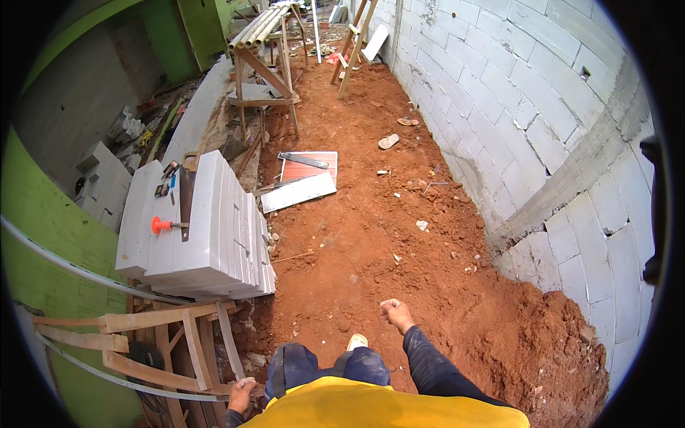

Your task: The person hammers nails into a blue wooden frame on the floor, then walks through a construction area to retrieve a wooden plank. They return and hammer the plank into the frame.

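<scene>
My left hand [242, 394] is low by my left thigh, its fingers curled, beside the end of a wooden frame [203, 349]. Nothing shows in it, and I cannot tell whether it touches the wood. Out in front of me over the red soil, my right hand [396, 314] has its fingers curled in with no object visible. To the left stands a stack of white lightweight blocks [235, 235]. On its top lie a handsaw [187, 203], a tool with an orange-red guard and handle [163, 225] and a few small items.
Loose soil is heaped [542, 349] along the block wall [499, 107] on the right. Ahead lie a reddish panel [308, 165] and a white board [300, 192]. Farther off stand a wooden trestle [267, 64] with poles on top and a wooden ladder [354, 46].
</scene>
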`<move>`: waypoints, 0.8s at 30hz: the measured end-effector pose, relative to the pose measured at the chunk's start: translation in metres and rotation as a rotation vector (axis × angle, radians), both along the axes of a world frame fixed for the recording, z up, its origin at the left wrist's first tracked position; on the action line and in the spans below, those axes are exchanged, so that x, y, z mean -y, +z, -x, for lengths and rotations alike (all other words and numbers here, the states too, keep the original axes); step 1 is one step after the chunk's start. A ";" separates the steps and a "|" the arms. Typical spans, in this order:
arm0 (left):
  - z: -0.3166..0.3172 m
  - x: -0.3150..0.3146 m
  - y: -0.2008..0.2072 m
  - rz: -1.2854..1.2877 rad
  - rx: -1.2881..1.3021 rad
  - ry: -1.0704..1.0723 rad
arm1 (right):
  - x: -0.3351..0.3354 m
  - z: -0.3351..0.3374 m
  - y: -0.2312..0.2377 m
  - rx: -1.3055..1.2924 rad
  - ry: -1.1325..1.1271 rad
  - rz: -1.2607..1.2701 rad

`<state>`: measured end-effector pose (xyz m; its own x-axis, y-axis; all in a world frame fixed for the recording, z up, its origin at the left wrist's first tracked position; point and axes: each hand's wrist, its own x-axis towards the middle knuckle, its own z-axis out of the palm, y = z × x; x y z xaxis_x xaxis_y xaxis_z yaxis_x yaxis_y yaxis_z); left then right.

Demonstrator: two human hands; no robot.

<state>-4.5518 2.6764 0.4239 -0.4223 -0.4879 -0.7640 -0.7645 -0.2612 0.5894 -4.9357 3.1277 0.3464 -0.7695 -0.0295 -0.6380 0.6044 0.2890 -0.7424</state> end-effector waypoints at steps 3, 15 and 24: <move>0.108 0.040 -0.001 0.070 0.150 -0.210 | 0.013 0.087 -0.006 -0.032 -0.021 0.028; 0.680 0.129 -0.198 0.222 0.043 -0.593 | -0.036 0.342 -0.113 0.586 -0.614 -0.106; 1.209 0.079 -0.083 0.310 -0.544 -0.609 | -0.037 0.648 -0.160 0.667 -0.103 -0.249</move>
